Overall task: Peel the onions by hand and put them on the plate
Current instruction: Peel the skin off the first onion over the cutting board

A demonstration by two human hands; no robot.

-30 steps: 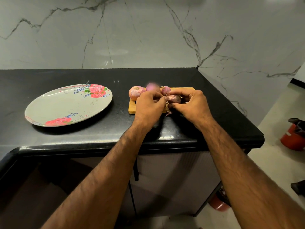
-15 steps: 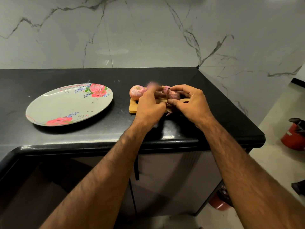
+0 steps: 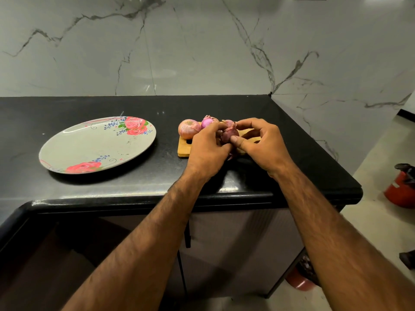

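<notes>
Now the dark red onion (image 3: 229,134) is up between my two hands, a little above the wooden board (image 3: 183,151). One second ago I had it lower, nearly down on the board, with my hands closed together over it. Since then I have raised it, and now its pointed tip shows at the top and more of its skin is open to view.

My left hand (image 3: 207,151) holds it from the 9 o'clock side, the fingers (image 3: 216,127) curled around its upper part. My right hand (image 3: 263,145) pinches it from 3 o'clock, the thumb against its lower side and the other fingers arched over the tip. A thin shred of skin (image 3: 232,156) hangs under the onion. So I judge that the peeling has started but is not finished, because the onion is still dark all around.

On the board, at about 11 o'clock from my hands, there are a pale onion (image 3: 189,129), a pink onion (image 3: 208,121) and a third onion (image 3: 228,123), mostly hidden behind my fingers. The plate (image 3: 96,144) lies on the black counter (image 3: 157,185) at 9 o'clock from the board, well apart, and it carries no onion. The task is therefore in its early part. I think I next need a firm hold on a loose edge of skin.
</notes>
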